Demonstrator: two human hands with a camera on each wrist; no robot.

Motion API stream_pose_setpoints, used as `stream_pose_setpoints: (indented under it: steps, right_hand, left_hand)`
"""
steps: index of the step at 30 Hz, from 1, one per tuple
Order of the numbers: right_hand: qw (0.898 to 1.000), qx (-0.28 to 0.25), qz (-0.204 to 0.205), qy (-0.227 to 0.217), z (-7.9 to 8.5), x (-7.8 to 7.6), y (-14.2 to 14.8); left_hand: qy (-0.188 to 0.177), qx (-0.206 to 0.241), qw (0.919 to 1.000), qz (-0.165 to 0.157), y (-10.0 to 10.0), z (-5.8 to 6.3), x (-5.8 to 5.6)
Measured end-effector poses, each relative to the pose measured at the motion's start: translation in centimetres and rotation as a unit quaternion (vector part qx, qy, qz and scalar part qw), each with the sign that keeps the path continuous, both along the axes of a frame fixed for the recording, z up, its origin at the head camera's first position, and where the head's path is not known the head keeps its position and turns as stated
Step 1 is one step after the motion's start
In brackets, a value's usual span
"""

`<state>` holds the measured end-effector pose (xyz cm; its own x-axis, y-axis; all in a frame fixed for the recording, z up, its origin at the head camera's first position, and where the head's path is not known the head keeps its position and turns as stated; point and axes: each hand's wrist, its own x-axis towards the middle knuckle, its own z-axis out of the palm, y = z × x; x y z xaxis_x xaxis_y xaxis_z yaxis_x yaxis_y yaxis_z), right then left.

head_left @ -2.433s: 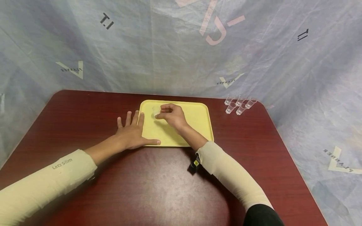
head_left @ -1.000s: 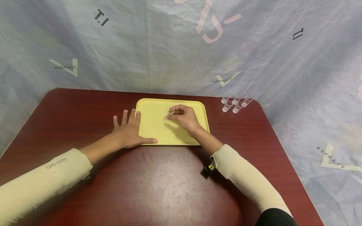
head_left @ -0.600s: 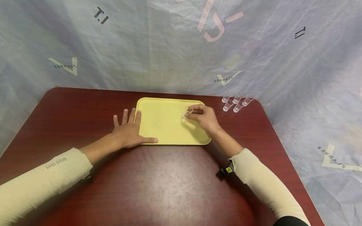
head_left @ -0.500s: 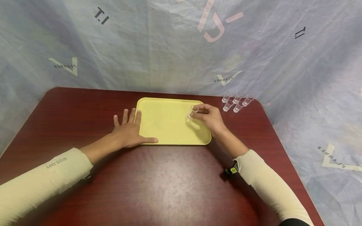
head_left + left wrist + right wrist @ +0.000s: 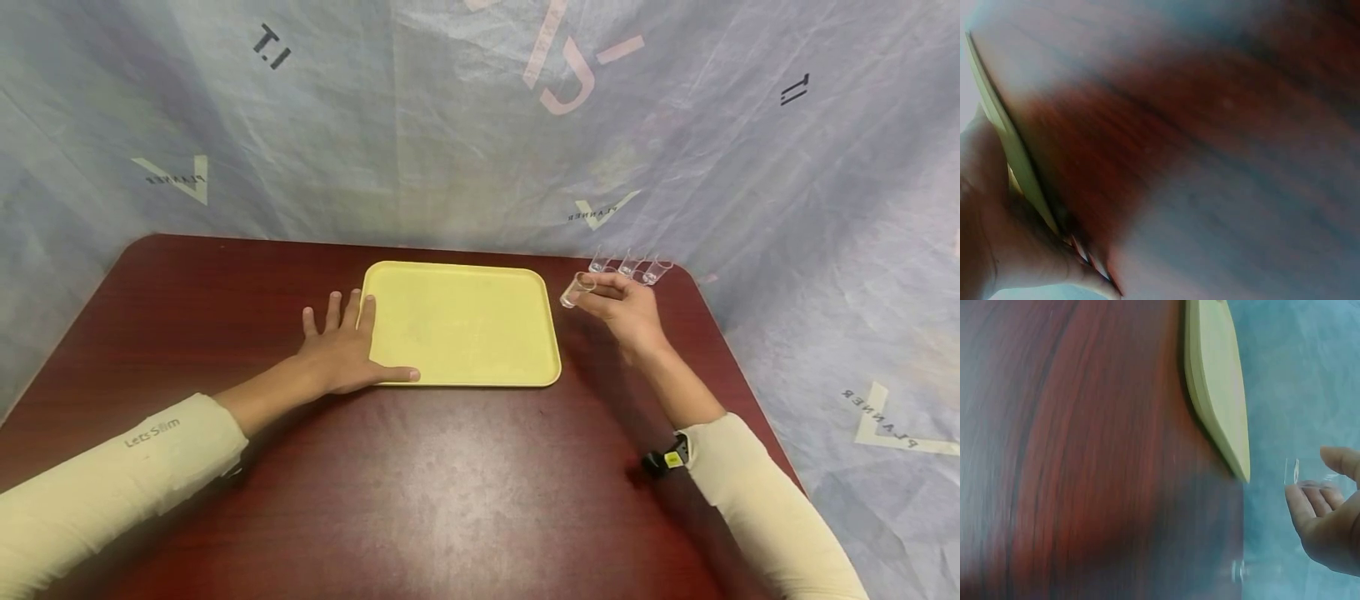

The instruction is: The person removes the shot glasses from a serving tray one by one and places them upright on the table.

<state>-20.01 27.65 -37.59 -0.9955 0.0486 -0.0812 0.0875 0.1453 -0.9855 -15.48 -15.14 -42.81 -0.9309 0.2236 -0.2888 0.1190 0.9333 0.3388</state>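
Note:
A small clear shot glass (image 5: 576, 292) is pinched between the thumb and fingers of my right hand (image 5: 630, 312), just beyond the tray's right edge in the head view. It tilts a little, base toward the left, and shows in the right wrist view as a clear glass (image 5: 1310, 474). My left hand (image 5: 341, 350) lies with fingers spread over the front left corner of the yellow tray (image 5: 465, 325); its thumb stretches along the front rim. In the left wrist view the left hand (image 5: 1016, 244) rests against the tray's edge (image 5: 1019, 156).
Several more clear shot glasses (image 5: 627, 263) stand at the table's back right corner, some partly behind the right hand. The dark red table (image 5: 450, 483) spreads toward me. A grey printed cloth (image 5: 337, 125) hangs behind it.
My right hand has carried the shot glass rightward from over the tray's left part, past its right edge toward the other glasses. The left hand has stayed on the tray corner.

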Motion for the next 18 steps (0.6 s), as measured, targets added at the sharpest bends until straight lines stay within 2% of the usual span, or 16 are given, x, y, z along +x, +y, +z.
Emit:
stream_pose_setpoints:
  steps: [9,18]
  right_hand:
    - [0.999,0.009,-0.051,0.001,0.4,0.2,4.4]
    - [0.993,-0.060,-0.097,0.009,0.3,-0.2,8.5]
  left_hand:
    - [0.002,-0.002,1.0000,0.001,0.0,0.0,0.0]
    - [0.003,-0.007,1.0000,0.001,-0.1,-0.1,0.0]
